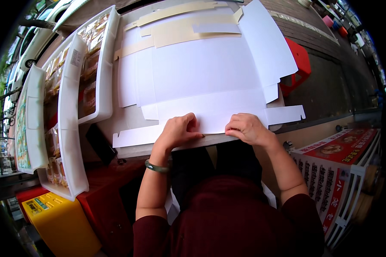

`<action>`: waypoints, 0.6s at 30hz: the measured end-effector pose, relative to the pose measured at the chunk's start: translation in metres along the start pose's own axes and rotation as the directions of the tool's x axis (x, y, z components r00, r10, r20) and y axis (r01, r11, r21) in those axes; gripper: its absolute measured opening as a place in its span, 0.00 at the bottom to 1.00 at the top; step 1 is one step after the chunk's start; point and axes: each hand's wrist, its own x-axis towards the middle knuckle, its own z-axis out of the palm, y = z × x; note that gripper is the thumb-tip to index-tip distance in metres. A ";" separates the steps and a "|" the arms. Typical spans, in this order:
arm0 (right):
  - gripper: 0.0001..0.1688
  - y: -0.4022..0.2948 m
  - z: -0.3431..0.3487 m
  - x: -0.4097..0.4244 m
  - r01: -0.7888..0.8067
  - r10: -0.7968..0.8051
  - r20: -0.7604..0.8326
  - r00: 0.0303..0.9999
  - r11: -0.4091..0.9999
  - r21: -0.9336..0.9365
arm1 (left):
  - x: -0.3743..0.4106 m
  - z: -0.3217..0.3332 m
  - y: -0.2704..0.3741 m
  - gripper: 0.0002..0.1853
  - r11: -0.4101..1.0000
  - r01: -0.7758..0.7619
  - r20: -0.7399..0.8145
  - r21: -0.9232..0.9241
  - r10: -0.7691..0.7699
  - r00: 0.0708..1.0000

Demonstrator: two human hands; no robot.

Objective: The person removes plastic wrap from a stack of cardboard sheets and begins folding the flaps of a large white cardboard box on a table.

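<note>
A large unfolded cardboard box blank [206, 70], white on the side facing up, lies on a table before me. My left hand [182, 130] pinches its near edge between thumb and fingers, left of the middle. Further right along the same edge, my right hand [248, 129] grips the cardboard with bent fingers. Slotted tabs stick out to either side beyond my hands. Across the far part of the blank lie cream-coloured folded cardboard pieces [173, 33]. A large white flap [267, 41] rises at the right.
White plastic crates [107, 64] with wrapped food packs stand at the left. A black phone-like object [99, 144] lies near the table's left corner [135, 151]. Below are a yellow box [64, 225] and a red cabinet [106, 205]. A red plastic stool [297, 61] and a printed sign [334, 160] are at the right.
</note>
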 end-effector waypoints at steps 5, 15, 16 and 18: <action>0.07 0.000 -0.001 0.007 -0.067 0.066 0.043 0.997 0.998 0.015 | 0.004 -0.001 0.006 0.19 0.994 0.051 0.034 0.093 -0.054 0.998; 0.17 -0.004 -0.014 0.033 -0.431 0.441 0.191 0.877 0.898 -0.089 | 0.020 -0.013 0.010 0.20 0.983 0.011 0.137 0.182 -0.036 0.990; 0.18 -0.004 -0.014 0.032 -0.424 0.429 0.177 0.886 0.903 -0.067 | 0.017 -0.010 0.007 0.20 0.983 0.000 0.119 0.185 -0.022 0.993; 0.18 -0.005 -0.013 0.025 -0.407 0.405 0.152 0.902 0.913 -0.020 | -0.004 0.006 0.007 0.18 0.972 -0.089 -0.135 0.218 0.120 0.984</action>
